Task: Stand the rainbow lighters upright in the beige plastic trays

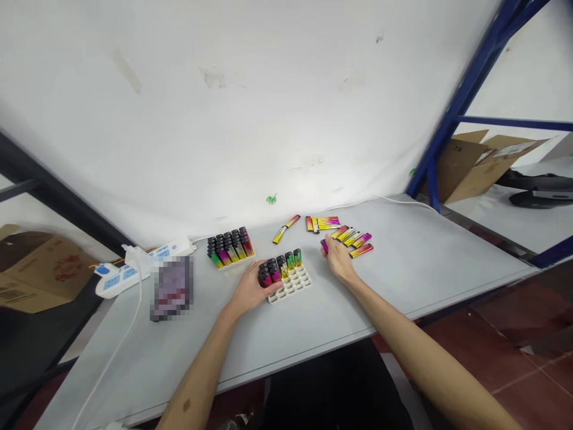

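A white slotted tray [290,288] lies on the table in front of me, with black-topped lighters [270,272] upright at its left end. Several more lighters, yellow and green, line its back row. My left hand [251,288] wraps round the tray's left end, thumb along the front beside the pink lighters. To the right of the tray, my right hand [338,258] is closed on a purple lighter [324,245], mostly hidden by the fingers. Just beyond that hand, loose shiny lighters [353,237] in yellow, pink and purple lie fanned out flat.
Another tray [236,261], packed with upright lighters, stands at the back left. More lighters [326,223] lie flat near the wall. On the left are a white power strip [120,280], its cable and a blurred-out dark item [172,288]. Blue shelf posts [432,179] rise on the right.
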The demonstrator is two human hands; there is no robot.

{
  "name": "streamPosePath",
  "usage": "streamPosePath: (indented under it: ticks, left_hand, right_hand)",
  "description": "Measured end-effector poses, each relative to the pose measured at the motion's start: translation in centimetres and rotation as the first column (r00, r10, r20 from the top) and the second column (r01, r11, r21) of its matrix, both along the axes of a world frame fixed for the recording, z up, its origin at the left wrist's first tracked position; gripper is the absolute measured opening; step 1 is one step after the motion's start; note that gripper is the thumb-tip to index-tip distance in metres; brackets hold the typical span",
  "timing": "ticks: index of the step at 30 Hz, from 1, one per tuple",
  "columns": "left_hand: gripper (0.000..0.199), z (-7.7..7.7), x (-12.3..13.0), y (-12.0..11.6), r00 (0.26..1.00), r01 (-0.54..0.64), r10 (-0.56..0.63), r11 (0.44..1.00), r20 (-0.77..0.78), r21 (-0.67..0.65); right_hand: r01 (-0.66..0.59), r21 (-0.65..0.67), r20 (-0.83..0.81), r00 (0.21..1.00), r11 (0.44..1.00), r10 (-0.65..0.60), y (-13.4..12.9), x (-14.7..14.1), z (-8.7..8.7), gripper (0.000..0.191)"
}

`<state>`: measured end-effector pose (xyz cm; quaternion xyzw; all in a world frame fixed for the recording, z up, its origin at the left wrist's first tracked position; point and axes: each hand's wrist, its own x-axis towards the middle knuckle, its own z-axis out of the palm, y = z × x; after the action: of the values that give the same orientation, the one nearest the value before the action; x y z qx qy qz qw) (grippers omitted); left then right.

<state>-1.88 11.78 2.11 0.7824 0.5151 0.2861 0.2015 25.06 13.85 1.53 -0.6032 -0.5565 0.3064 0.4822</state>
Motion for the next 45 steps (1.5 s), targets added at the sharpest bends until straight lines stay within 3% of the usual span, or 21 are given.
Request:
streamPosePath:
  ticks: [4, 11, 17, 25, 31, 35, 38, 41, 43, 45]
  left_hand:
    - [0.058, 0.0, 0.0, 0.0, 1.000, -0.002, 0.002, 1.000, -0.001, 0.005]
    - [0.057, -0.3, -0.2, 0.2, 1.000, 0.024, -0.024, 1.000, 0.014, 0.004]
    - [0.062, -0.5, -0.1, 0.2, 0.999, 0.023, -0.022, 1.000, 0.047, -0.012]
    - [0.090, -0.5, 0.2, -0.4, 0.996, -0.007, 0.014, 0.997, 0.090, -0.081]
    - [0.102, -0.4, 1.1, -0.6, 0.985, -0.053, 0.069, 0.993, 0.155, -0.104]
    - [0.102, -0.3, 1.5, -0.8, 0.982, -0.094, 0.114, 0.986, 0.148, -0.137]
    - [0.098, -0.2, 1.6, -0.8, 0.980, -0.126, 0.145, 0.982, 0.137, -0.139]
    - [0.096, -0.2, 1.6, -0.9, 0.979, -0.137, 0.156, 0.981, 0.135, -0.136]
    - [0.096, -0.1, 1.7, -0.8, 0.978, -0.145, 0.162, 0.980, 0.128, -0.138]
    - [0.096, -0.1, 1.6, -0.8, 0.979, -0.150, 0.167, 0.978, 0.118, -0.143]
  right_hand:
    - [-0.031, 0.075, -0.022, 0.999, 0.997, 0.032, -0.5, -0.4, 0.0, 0.056]
    - [-0.155, 0.234, 0.090, 0.986, 0.960, 0.138, -3.0, -0.6, 2.0, 0.030]
    - [-0.300, 0.175, 0.047, 0.954, 0.938, 0.297, -3.9, -2.7, 3.2, 0.027]
    - [-0.410, 0.065, 0.299, 0.878, 0.910, 0.375, -4.2, -5.3, 2.6, 0.014]
    - [-0.333, -0.022, 0.598, 0.752, 0.943, 0.279, -4.6, -5.8, 2.6, 0.015]
    - [-0.236, 0.038, 0.610, 0.775, 0.971, 0.165, -4.3, -3.9, 3.7, 0.034]
    - [0.048, 0.085, 0.645, 0.758, 0.995, -0.092, -2.6, 0.4, 4.5, 0.043]
    - [0.335, 0.030, 0.695, 0.670, 0.942, -0.261, -0.4, 6.4, 4.5, 0.037]
    - [0.430, -0.056, 0.787, 0.574, 0.901, -0.226, 0.8, 10.0, 4.0, 0.046]
    - [0.442, -0.197, 0.813, 0.573, 0.875, -0.106, 1.4, 12.5, 3.3, 0.060]
